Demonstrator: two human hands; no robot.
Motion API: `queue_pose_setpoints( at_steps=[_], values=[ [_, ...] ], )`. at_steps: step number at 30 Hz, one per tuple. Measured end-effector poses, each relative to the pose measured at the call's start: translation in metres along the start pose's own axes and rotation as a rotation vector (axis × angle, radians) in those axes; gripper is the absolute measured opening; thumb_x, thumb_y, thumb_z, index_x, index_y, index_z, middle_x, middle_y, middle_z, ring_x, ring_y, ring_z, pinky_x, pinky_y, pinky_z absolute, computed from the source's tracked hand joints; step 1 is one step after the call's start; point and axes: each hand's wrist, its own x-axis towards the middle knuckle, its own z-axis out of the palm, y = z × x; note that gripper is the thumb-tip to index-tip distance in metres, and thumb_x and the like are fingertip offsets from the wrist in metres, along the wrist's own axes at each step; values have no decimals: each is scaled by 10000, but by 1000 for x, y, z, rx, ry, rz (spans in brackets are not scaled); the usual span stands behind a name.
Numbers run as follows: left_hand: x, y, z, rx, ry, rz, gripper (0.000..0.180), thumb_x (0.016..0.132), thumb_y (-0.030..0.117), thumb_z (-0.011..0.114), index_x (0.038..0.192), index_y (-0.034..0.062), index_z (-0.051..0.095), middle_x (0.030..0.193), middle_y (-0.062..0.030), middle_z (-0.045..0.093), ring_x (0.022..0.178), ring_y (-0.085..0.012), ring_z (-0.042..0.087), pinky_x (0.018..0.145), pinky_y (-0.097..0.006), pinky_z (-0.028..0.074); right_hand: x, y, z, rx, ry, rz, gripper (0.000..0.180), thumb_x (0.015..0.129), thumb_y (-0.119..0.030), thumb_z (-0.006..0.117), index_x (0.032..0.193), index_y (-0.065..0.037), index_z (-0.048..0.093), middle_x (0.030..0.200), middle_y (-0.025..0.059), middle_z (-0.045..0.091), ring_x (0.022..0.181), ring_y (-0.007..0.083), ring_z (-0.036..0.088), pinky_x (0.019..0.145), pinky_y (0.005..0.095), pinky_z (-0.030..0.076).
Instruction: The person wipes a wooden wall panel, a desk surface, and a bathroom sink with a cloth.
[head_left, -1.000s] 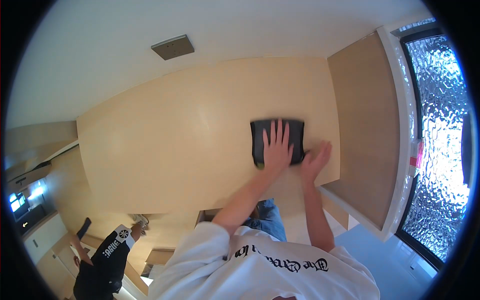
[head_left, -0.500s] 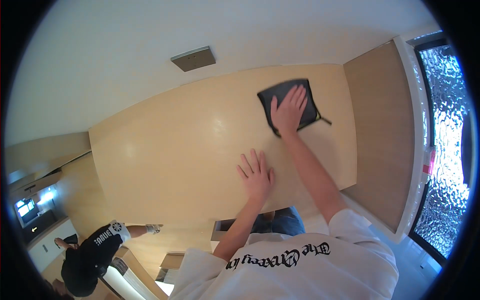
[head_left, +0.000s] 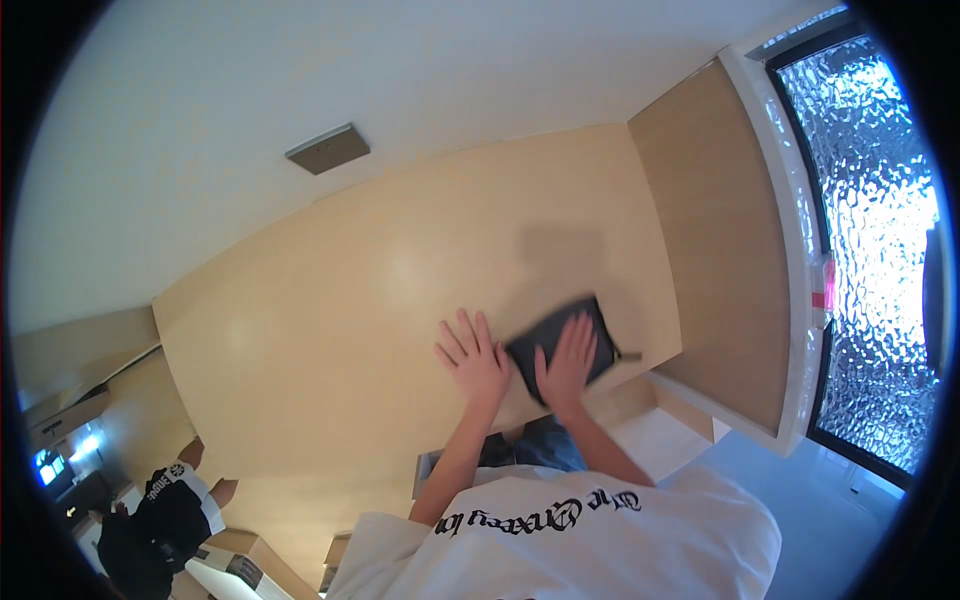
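Note:
A dark grey cloth with a dark edge and a short loop lies on a light wooden tabletop, close to its near right edge. My right hand rests flat on top of the cloth, fingers stretched out and slightly blurred. Just to the left, my left hand is spread open on the bare wood, holding nothing. Its thumb side comes close to the cloth's left corner; whether they touch I cannot tell.
A wooden side panel closes off the right end, beside a window with textured glass. A flat metallic plate sits on the white wall behind. At lower left, a person in black and white stands near cardboard boxes.
My right hand has drawn the cloth from the far right toward me, near the front edge. The view has shifted and tilted. My left hand stays spread on the wood. The other person has moved.

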Motion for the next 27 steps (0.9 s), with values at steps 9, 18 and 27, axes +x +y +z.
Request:
queue_pose_setpoints(
  at_steps=[9,18,27],
  values=[
    [-1,4,-9,-5,-16,34,673,847,304,568,1457,72,402,1557,-199,271,1404,-511,217,1086,-676,173,44,6,-11,-26,86,178,846,872,-379,574,1450,126,219,1544,303,179,1455,423,140,1177,536,112],
    [-4,9,-2,-22,25,34,650,852,292,560,1446,72,415,1546,-197,296,1402,-505,227,1088,-663,193,348,-5,-6,-7,293,222,847,914,-485,444,1459,125,225,1558,277,187,1463,381,149,1186,503,96],
    [-1,9,2,-6,52,41,623,870,279,523,1450,79,413,1552,-189,287,1418,-483,212,1119,-634,169,269,43,-6,19,286,-178,755,916,-440,511,1457,48,312,1537,226,284,1443,345,234,1171,489,186]
  ],
)
